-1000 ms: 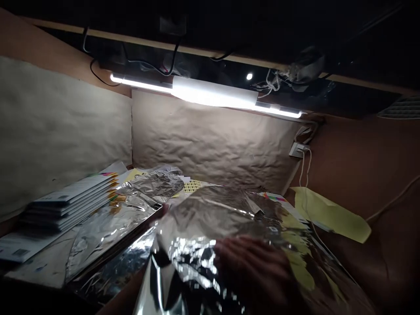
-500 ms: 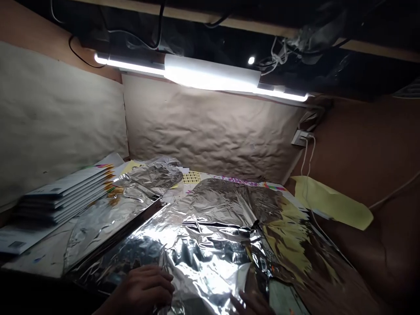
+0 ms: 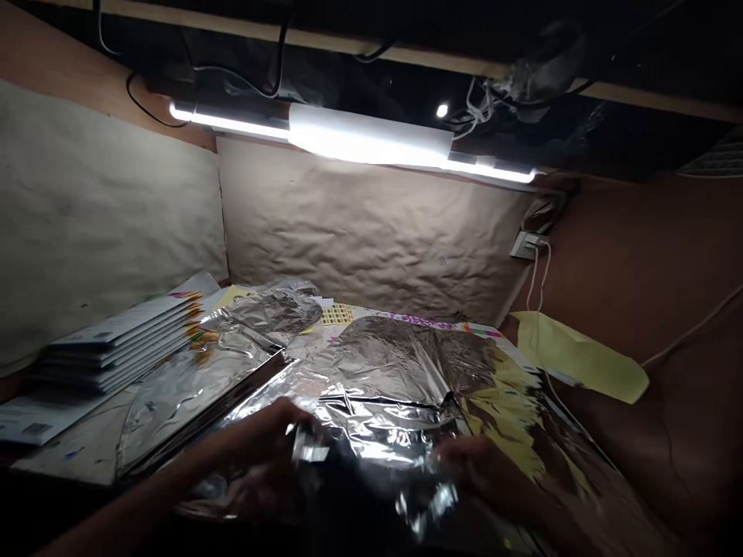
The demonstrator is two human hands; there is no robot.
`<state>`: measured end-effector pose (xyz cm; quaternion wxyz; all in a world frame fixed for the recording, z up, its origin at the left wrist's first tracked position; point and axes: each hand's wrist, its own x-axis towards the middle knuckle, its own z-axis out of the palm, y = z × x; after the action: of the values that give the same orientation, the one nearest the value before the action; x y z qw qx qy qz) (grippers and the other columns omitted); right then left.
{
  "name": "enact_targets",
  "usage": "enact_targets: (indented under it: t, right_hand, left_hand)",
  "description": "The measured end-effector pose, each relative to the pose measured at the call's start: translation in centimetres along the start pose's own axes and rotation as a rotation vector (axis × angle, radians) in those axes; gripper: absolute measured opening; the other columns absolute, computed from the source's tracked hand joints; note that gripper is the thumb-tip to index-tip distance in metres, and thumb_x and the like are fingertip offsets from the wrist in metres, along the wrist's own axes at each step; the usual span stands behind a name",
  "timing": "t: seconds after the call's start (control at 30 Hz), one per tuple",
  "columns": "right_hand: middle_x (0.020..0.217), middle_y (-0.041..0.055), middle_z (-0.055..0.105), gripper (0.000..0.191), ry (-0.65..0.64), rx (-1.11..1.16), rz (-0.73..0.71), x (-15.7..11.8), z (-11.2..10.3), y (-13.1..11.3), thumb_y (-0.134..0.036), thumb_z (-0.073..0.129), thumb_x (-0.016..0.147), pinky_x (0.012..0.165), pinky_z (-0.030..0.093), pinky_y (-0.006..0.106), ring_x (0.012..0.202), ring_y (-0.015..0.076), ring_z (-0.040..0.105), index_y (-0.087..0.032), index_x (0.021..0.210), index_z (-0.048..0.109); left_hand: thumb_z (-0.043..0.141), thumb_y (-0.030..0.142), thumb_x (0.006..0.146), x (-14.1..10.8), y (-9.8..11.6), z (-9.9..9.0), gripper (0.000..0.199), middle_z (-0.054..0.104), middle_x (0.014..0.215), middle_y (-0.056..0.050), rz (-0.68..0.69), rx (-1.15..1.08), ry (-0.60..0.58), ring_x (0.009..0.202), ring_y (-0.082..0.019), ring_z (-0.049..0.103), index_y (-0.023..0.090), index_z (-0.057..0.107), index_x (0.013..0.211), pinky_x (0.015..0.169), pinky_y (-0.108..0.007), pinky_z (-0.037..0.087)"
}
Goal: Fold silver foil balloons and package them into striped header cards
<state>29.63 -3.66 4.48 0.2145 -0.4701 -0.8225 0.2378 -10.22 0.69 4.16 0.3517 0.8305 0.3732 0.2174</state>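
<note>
My left hand (image 3: 284, 429) is raised over the table, its fingers closed on the near edge of a shiny silver foil sheet (image 3: 371, 480). On the other side my right hand (image 3: 473, 464), smeared by motion, grips the same sheet. Between the hands the lifted sheet looks dark and blurred, with bright glints, and its lower part fades into shadow. Behind it more silver foil (image 3: 388, 356) lies spread flat and wrinkled on the table. To the left of my left hand is a foil-covered flat piece (image 3: 191, 394) with a dark straight edge.
A stack of printed booklets (image 3: 121, 340) stands at the left. Yellow paper (image 3: 580, 360) hangs by the right wall, near a socket (image 3: 527, 244) with white cables. A lit tube lamp (image 3: 371, 139) runs above the back wall. A yellow sticker sheet (image 3: 337, 313) lies at the back.
Both hands have risen from the table. They have taken hold of the silver foil sheet and lifted its near part between them.
</note>
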Motion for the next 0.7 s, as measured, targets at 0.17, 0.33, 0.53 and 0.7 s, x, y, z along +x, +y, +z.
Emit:
enact_targets:
  t: [0.17,0.33,0.53,0.7]
  right_hand:
    - [0.059,0.0033,0.061,0.036,0.018,-0.008,0.264,11.1,-5.1,2.3,-0.04,0.055,0.084,0.054,0.041,0.024,0.056,0.0149,0.055,-0.012,0.063,0.064]
    - [0.097,0.0145,0.071,0.032,0.189,-0.215,0.421,16.5,-4.4,4.4,-0.023,0.064,0.078,0.077,0.047,0.031,0.091,0.0262,0.065,-0.007,0.105,0.068]
    - [0.157,0.0144,0.028,0.068,0.241,-0.404,0.305,17.1,-0.2,5.0,-0.031,0.054,0.089,0.117,0.018,0.042,0.146,0.0301,0.023,-0.015,0.152,0.031]
    - [0.146,0.0082,0.049,0.053,0.085,-0.32,0.24,17.9,1.4,6.4,-0.045,0.055,0.089,0.112,0.031,0.036,0.137,0.0262,0.041,-0.021,0.136,0.055]
  left_hand:
    - [0.045,0.064,0.087,11.3,-0.8,-5.9,0.06,0.069,0.08,-0.009,-0.185,0.062,0.137,0.077,-0.024,0.065,0.009,0.068,0.096,0.068,-0.031,0.052]
    - [0.041,0.044,0.094,15.5,-1.0,-2.7,0.061,0.042,0.147,-0.022,-0.221,0.301,0.376,0.141,-0.034,0.032,0.01,0.039,0.144,0.112,-0.052,0.027]
    - [0.051,0.059,0.085,14.2,-2.4,4.6,0.073,0.029,0.157,-0.014,-0.157,0.448,0.132,0.147,-0.036,0.02,0.023,0.041,0.148,0.116,-0.058,0.014]
    - [0.041,0.063,0.089,14.0,-3.6,5.5,0.074,0.021,0.159,-0.013,-0.187,0.486,0.097,0.148,-0.035,0.013,0.023,0.035,0.15,0.117,-0.059,0.009]
